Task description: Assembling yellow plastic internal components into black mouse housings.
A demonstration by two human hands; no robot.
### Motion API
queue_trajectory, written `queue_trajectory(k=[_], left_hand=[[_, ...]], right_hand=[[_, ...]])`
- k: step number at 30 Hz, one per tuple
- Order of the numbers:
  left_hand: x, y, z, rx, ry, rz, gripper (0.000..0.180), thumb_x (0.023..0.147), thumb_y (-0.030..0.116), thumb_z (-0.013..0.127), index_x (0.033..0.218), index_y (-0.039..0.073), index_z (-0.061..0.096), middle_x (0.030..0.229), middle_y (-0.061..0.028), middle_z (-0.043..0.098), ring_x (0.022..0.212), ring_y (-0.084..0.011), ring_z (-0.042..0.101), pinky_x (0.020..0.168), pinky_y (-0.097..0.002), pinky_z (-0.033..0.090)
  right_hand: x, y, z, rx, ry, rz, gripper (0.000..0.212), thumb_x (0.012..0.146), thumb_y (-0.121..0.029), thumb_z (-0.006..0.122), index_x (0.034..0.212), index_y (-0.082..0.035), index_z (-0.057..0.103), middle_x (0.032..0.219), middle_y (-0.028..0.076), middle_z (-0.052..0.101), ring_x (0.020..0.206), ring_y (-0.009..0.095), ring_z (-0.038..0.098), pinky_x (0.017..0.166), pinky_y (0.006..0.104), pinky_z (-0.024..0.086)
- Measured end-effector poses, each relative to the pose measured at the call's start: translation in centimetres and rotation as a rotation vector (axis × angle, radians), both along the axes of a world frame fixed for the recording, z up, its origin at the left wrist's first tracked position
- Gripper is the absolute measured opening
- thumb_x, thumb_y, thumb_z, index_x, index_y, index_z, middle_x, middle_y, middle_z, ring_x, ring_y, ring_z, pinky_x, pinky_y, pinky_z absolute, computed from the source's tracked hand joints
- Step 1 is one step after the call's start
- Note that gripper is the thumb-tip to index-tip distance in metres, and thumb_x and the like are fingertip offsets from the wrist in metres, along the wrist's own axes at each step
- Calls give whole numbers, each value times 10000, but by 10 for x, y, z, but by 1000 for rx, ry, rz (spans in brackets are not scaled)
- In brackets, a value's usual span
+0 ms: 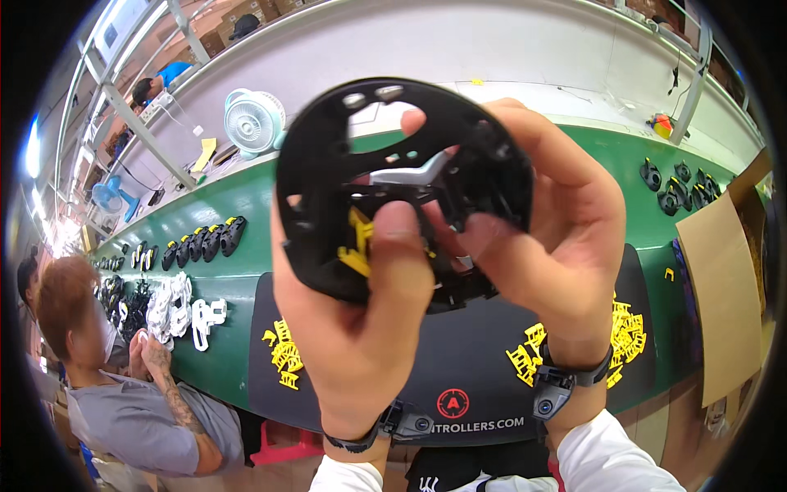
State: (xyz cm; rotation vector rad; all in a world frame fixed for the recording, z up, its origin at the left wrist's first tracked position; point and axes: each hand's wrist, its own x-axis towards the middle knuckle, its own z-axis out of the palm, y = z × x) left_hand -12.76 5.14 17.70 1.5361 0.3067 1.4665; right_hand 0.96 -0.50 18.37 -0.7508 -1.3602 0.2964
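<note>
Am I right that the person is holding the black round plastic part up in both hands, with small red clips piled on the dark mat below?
Not quite: the head view shows the clips on the dark mat are yellow, not red. Both the left hand and right hand do hold the black round plastic part.

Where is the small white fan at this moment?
In the head view, the white fan stands upper left, on the far edge of the green workbench, just left of the black round housing held up in both hands.
</note>
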Motion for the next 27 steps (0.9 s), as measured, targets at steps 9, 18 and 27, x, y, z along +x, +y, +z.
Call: queue_trajectory(k=[9, 18, 27], left_hand=[[2, -4, 2, -24, 86, 2, 336, 967, 97, 656, 1271, -34, 598, 1111, -84, 689, 952, -127, 646, 832, -268, 514], [7, -3, -1, 33, -54, -27, 338, 943, 31, 634, 1269, -49, 594, 1127, -103, 681, 980, -147, 646, 863, -263, 500], [-1, -2, -3, -3, 41, -34, 422, 951, 28, 613, 1360, -36, 534, 1210, -152, 655, 1052, -200, 670, 896, -296, 539]], right_hand=[[-16, 5, 2, 21, 123, -84, 381, 866, 29, 553, 1239, 100, 584, 1085, 89, 676, 948, 130, 667, 860, 266, 546], [-15, -2, 5, -18, -4, -235, 278, 901, 76, 567, 1176, 101, 594, 1048, 75, 663, 943, 100, 626, 836, 254, 542], [-25, -7, 6, -149, 31, -264, 228, 895, 91, 509, 1109, 74, 587, 969, 36, 625, 875, 58, 579, 751, 195, 485]])
